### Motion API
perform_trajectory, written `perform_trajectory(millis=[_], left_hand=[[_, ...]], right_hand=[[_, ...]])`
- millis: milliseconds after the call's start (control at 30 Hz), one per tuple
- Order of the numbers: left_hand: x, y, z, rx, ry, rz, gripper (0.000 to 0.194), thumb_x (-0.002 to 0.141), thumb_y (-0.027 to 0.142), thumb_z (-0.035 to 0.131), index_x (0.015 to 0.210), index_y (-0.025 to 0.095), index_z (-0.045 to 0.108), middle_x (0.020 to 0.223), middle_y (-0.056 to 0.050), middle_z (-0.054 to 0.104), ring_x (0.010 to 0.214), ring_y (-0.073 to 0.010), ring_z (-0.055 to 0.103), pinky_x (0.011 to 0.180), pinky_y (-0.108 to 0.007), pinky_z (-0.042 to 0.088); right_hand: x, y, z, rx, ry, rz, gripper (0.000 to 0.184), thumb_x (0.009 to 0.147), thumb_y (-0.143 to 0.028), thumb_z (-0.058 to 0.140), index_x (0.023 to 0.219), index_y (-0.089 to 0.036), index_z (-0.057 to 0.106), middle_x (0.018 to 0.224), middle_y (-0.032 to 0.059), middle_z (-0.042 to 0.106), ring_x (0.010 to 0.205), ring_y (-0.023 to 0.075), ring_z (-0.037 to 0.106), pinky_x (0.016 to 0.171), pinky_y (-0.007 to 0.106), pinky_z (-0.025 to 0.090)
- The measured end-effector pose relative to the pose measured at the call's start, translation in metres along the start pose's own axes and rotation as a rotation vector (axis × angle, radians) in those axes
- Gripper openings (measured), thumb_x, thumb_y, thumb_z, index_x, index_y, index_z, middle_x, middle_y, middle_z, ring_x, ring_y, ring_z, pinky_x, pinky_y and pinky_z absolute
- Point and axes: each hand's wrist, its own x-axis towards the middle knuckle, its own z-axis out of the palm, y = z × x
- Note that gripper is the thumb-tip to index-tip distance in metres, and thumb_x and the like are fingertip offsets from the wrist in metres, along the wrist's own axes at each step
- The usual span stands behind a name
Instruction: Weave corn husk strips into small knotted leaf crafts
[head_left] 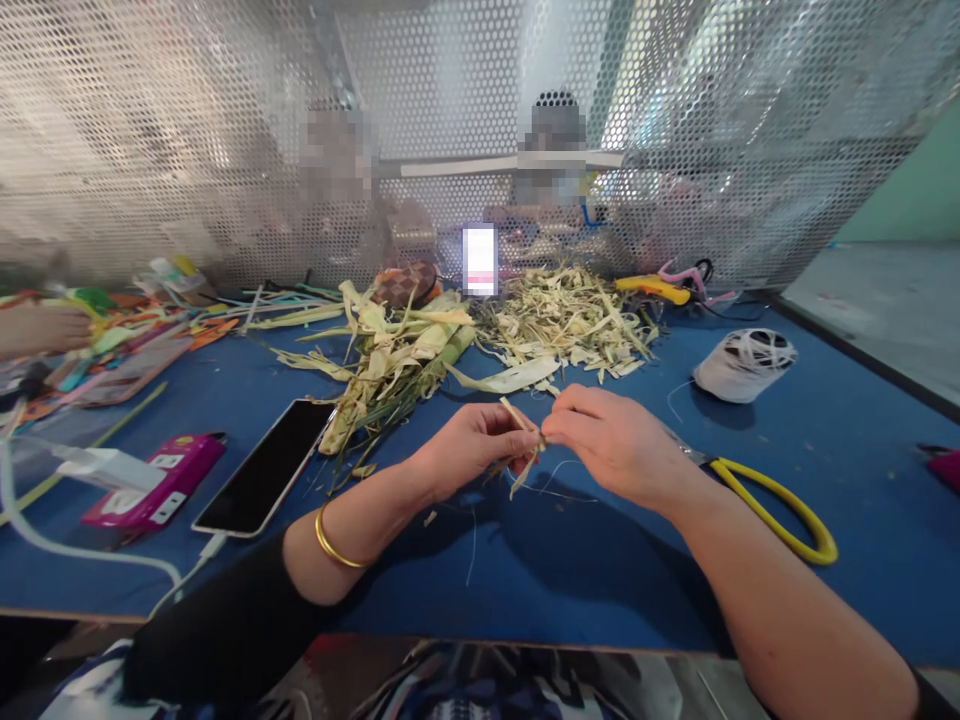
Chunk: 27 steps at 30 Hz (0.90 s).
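Note:
Over the blue table, my left hand (480, 447) pinches a small piece of pale dried husk (519, 482) between thumb and fingers. My right hand (600, 432) meets it at the fingertips, closed on the same piece of husk; a thin white thread (559, 492) trails below them. Beyond my hands lie a bundle of husk leaves and stalks (405, 370) and a heap of shredded husk (574, 325). Yellow-handled scissors (780, 505) rest beside my right wrist, their blades partly hidden by it. What exactly sits between the right fingertips is hidden.
A wound spool of white thread (744, 366) lies at right. To the left are a black-screened phone (266, 470) on a cable and a magenta power strip (157, 485). Another person's hand (45, 330) is at far left. A perforated metal screen (465, 100) stands behind the table.

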Motion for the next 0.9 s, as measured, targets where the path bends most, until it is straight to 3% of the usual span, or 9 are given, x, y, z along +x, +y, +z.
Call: perform_trajectory(millis=[133, 233, 333, 467, 633, 767, 900], left_hand=[[-0.002, 0.003, 0.001, 0.248, 0.090, 0.181, 0.019, 0.068, 0.032, 0.070, 0.069, 0.014, 0.065, 0.063, 0.000, 0.060, 0.058, -0.0099, 0.050, 0.058, -0.023, 0.039], [-0.003, 0.004, 0.002, 0.318, 0.153, 0.154, 0.016, 0.068, 0.030, 0.069, 0.073, 0.015, 0.069, 0.067, 0.000, 0.062, 0.058, -0.0094, 0.049, 0.056, -0.022, 0.037], [-0.003, 0.004, 0.002, 0.238, 0.136, 0.001, 0.019, 0.068, 0.032, 0.069, 0.074, 0.014, 0.070, 0.060, 0.000, 0.060, 0.054, -0.0087, 0.047, 0.052, -0.021, 0.033], [-0.003, 0.003, 0.003, 0.174, 0.125, -0.138, 0.023, 0.069, 0.035, 0.066, 0.062, 0.013, 0.065, 0.051, 0.000, 0.055, 0.045, -0.0067, 0.039, 0.046, -0.021, 0.026], [-0.003, 0.003, 0.003, 0.347, 0.136, -0.018, 0.022, 0.071, 0.034, 0.064, 0.072, 0.013, 0.070, 0.055, 0.000, 0.056, 0.049, -0.0084, 0.042, 0.048, -0.022, 0.030], [-0.003, 0.001, 0.003, 0.505, 0.118, 0.176, 0.019, 0.074, 0.030, 0.062, 0.079, 0.016, 0.073, 0.074, -0.003, 0.065, 0.065, -0.0129, 0.052, 0.059, -0.023, 0.037], [-0.002, -0.002, 0.004, 0.364, 0.093, 0.080, 0.024, 0.070, 0.035, 0.066, 0.081, 0.015, 0.073, 0.068, -0.002, 0.063, 0.060, -0.0113, 0.049, 0.057, -0.023, 0.035]], right_hand=[[0.002, -0.006, 0.004, 0.213, -0.035, 0.235, 0.020, 0.089, -0.020, 0.045, 0.073, -0.019, 0.056, 0.073, 0.0009, 0.053, 0.065, 0.0124, 0.050, 0.059, 0.024, 0.037], [0.004, -0.008, 0.008, 0.303, -0.042, 0.334, 0.022, 0.089, -0.019, 0.045, 0.068, -0.019, 0.051, 0.068, -0.0005, 0.051, 0.065, 0.0127, 0.049, 0.059, 0.024, 0.036], [0.004, -0.009, 0.011, 0.278, -0.046, 0.320, 0.023, 0.090, -0.020, 0.043, 0.069, -0.018, 0.052, 0.072, 0.0008, 0.052, 0.068, 0.0134, 0.049, 0.061, 0.025, 0.036], [0.003, -0.009, 0.012, 0.128, -0.064, 0.264, 0.022, 0.091, -0.021, 0.041, 0.073, -0.018, 0.053, 0.075, 0.0030, 0.053, 0.068, 0.0146, 0.048, 0.062, 0.027, 0.033], [0.003, -0.010, 0.014, -0.031, -0.109, 0.254, 0.022, 0.089, -0.018, 0.041, 0.068, -0.017, 0.049, 0.069, 0.0031, 0.050, 0.063, 0.0151, 0.043, 0.060, 0.028, 0.029], [0.003, -0.008, 0.016, 0.127, -0.138, 0.400, 0.026, 0.087, -0.018, 0.043, 0.061, -0.019, 0.044, 0.063, 0.0000, 0.048, 0.062, 0.0136, 0.044, 0.057, 0.026, 0.028], [0.004, -0.006, 0.018, 0.213, -0.141, 0.475, 0.031, 0.087, -0.023, 0.045, 0.056, -0.019, 0.040, 0.059, -0.0017, 0.044, 0.060, 0.0129, 0.043, 0.056, 0.025, 0.027]])
